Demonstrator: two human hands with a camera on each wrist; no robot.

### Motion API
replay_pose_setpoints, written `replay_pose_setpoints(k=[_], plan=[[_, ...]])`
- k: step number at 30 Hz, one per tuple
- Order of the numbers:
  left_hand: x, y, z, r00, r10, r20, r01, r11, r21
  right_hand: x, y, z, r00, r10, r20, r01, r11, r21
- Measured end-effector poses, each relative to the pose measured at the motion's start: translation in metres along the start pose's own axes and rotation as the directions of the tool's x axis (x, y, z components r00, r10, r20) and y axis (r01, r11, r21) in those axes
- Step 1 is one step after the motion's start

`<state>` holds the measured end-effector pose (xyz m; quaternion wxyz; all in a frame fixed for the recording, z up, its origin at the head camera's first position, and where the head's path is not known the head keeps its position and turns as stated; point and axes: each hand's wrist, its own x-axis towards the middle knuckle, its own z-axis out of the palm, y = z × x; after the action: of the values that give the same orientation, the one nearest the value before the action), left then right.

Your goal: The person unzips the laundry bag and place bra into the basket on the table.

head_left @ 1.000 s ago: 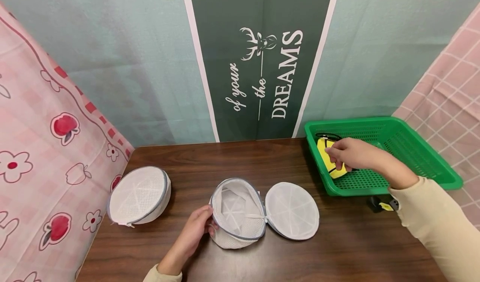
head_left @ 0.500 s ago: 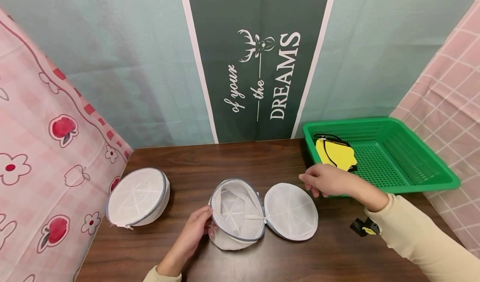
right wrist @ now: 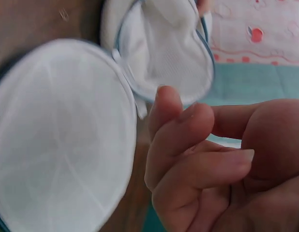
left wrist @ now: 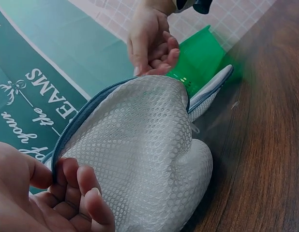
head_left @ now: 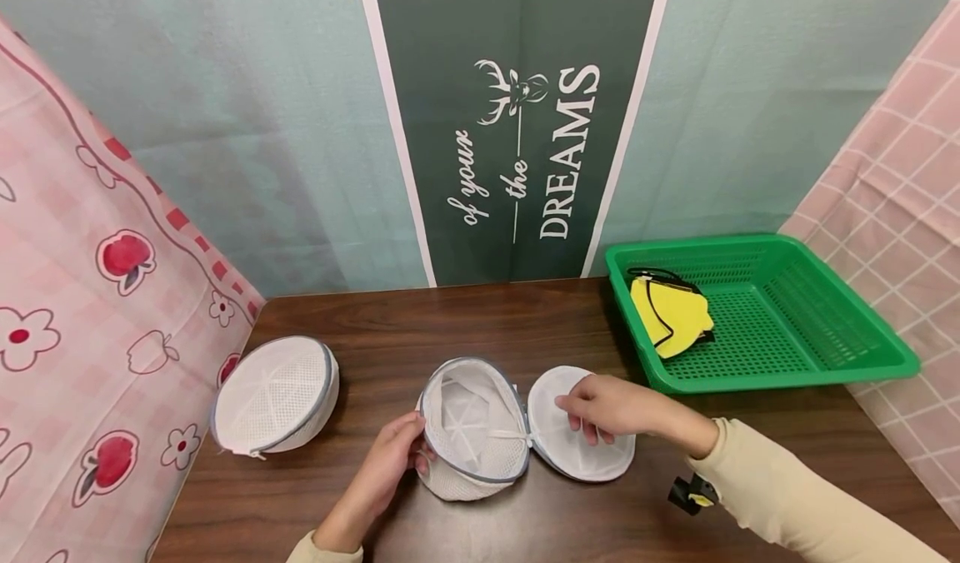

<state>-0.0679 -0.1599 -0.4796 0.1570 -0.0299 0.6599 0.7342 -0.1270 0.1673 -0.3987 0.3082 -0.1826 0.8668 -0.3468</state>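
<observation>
A white mesh laundry bag [head_left: 468, 484] with a blue-grey zipped edge stands unzipped on the table, its round lid [head_left: 551, 388] folded out to the right. My left hand [head_left: 393, 450] pinches the left rim of the bag between thumb and fingers, as the left wrist view [left wrist: 57, 193] also shows. Over the lid hovers my right hand [head_left: 611, 405], its fingers loosely curled with nothing between them. In the right wrist view the lid [right wrist: 67, 130] lies beside these fingers [right wrist: 198, 174], and the bag's mouth gapes beyond them.
A second mesh laundry bag [head_left: 281, 396], zipped up, sits at the table's left. At the back right stands a green perforated basket [head_left: 825, 330] holding a yellow cloth item [head_left: 675, 317] with black straps. Curtains hang behind and at both sides.
My right hand has moved left and toward me, from above the yellow cloth item in the basket to above the bag's lid. My left hand has kept its hold on the rim.
</observation>
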Motion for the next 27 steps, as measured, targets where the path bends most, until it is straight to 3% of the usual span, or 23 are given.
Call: replay_pose_setpoints(k=[10, 18, 27], plan=[[0.000, -0.002, 0.001, 0.999, -0.002, -0.035, 0.003, 1.000, 0.016, 0.006, 0.003, 0.034, 0.999, -0.001, 0.047, -0.003, 0.998, 0.070], [0.000, -0.004, 0.001, 0.999, 0.002, -0.046, 0.000, 1.000, 0.030, 0.010, 0.007, 0.064, 0.996, 0.010, 0.086, -0.027, 0.979, 0.202], [-0.001, 0.001, 0.000, 0.999, 0.021, -0.050, -0.015, 0.993, 0.120, 0.012, 0.009, 0.080, 0.994, -0.005, 0.106, -0.026, 0.959, 0.284]])
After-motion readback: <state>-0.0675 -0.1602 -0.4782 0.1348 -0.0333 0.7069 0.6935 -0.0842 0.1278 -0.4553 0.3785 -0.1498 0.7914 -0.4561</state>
